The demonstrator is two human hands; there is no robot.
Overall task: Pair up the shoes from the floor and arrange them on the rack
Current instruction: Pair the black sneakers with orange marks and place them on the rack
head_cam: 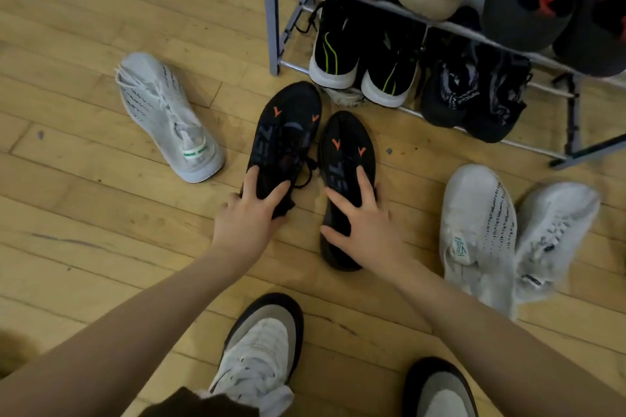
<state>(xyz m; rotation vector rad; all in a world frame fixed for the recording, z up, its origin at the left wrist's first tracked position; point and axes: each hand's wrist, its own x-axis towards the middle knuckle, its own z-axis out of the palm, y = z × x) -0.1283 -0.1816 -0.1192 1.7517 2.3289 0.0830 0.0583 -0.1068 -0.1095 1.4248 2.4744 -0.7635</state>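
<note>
Two black shoes with orange marks lie side by side on the wooden floor, toes toward the rack. My left hand [249,210] grips the heel end of the left black shoe [288,125]. My right hand [362,227] lies on the right black shoe [345,145], fingers spread over its back half and thumb at its side. The grey metal shoe rack [272,10] stands at the top right, holding beige, black-and-green and dark shoes.
A single white knit shoe [166,115] lies on the floor to the left. Two white shoes [481,234] lie together at the right. My own feet in grey and black sneakers [261,345] stand at the bottom edge.
</note>
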